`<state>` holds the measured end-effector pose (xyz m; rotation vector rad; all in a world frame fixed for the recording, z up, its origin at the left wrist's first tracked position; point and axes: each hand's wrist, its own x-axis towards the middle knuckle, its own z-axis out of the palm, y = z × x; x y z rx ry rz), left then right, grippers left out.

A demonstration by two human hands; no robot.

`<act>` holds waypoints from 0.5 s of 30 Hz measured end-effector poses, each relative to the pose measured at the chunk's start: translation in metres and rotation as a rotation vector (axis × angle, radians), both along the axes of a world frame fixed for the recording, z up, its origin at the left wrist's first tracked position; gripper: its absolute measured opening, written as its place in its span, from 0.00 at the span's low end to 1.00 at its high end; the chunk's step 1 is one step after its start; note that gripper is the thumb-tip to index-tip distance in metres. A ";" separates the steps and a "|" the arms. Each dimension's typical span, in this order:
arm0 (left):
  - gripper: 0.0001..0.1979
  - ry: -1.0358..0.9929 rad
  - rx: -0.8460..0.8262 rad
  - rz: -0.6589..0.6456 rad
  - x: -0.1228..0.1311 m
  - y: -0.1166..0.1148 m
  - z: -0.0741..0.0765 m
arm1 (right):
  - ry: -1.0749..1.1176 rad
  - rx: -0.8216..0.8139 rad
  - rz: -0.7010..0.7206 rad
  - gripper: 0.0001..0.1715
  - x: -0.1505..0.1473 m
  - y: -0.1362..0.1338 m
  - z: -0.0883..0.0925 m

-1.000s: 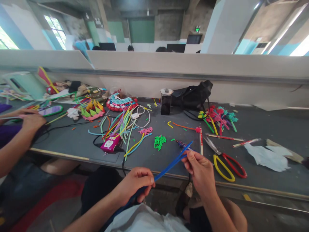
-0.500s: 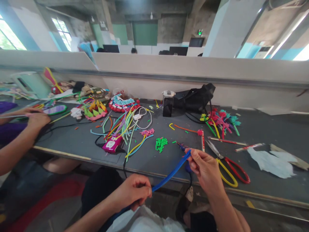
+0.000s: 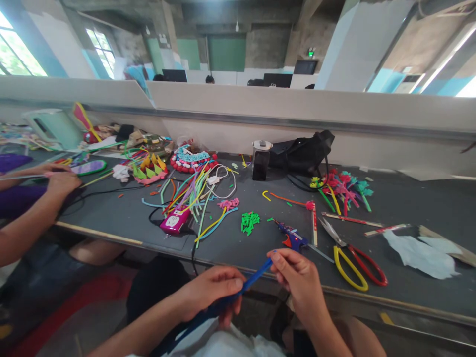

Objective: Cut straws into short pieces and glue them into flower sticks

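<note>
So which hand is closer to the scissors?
The right hand. It is just left of the scissors, pinching the tip of the blue pipe cleaner. The left hand grips the same pipe cleaner farther left, farther from the scissors.

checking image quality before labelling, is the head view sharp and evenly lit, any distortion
Head view: wide-angle bend curves the partition and table; windows blown out at top left; the hands and blue stem are fairly sharp, the far room soft.
</note>
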<state>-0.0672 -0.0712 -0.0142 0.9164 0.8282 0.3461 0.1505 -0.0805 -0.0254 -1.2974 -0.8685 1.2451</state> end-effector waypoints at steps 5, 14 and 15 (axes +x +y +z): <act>0.18 -0.023 0.061 0.114 0.025 0.006 0.006 | -0.085 0.070 0.078 0.17 -0.019 -0.008 -0.014; 0.16 -0.042 0.133 0.265 0.030 0.017 0.015 | -0.144 0.233 -0.027 0.20 -0.015 -0.004 -0.009; 0.15 -0.044 0.128 0.267 0.030 0.017 0.015 | -0.153 0.246 -0.028 0.19 -0.016 -0.004 -0.009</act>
